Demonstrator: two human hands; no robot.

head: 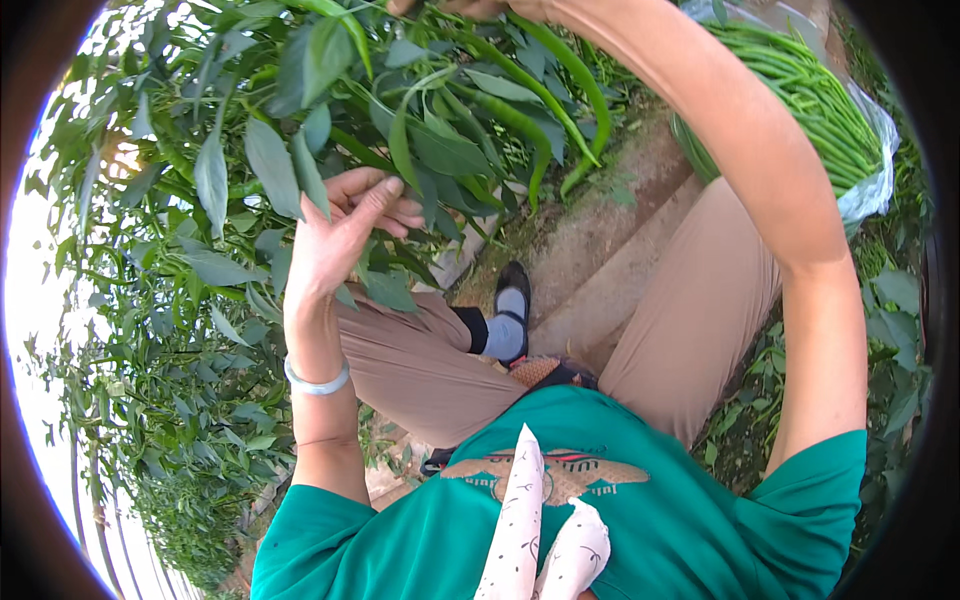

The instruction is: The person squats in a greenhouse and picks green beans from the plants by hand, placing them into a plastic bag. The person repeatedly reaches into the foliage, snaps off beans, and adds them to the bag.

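My left hand (356, 206), with a pale bangle at its wrist, is among the leaves of a pepper plant (450, 142). Its thumb lies near the fingertips, and leaves cover part of the hand; whether it grips anything is unclear. My right arm reaches up across the plant. Only part of my right hand (472, 7) shows at the top edge, above several hanging long green peppers (581, 82), and its fingers are mostly cut off. A clear plastic bag (874, 191) full of long green peppers stands at the upper right, partly behind my right forearm.
Dense pepper plants (187, 360) rise along the left side. A dirt path (600, 225) runs between my knees, where one foot in a black shoe (514, 300) rests. Low green plants (896, 330) grow at the right edge.
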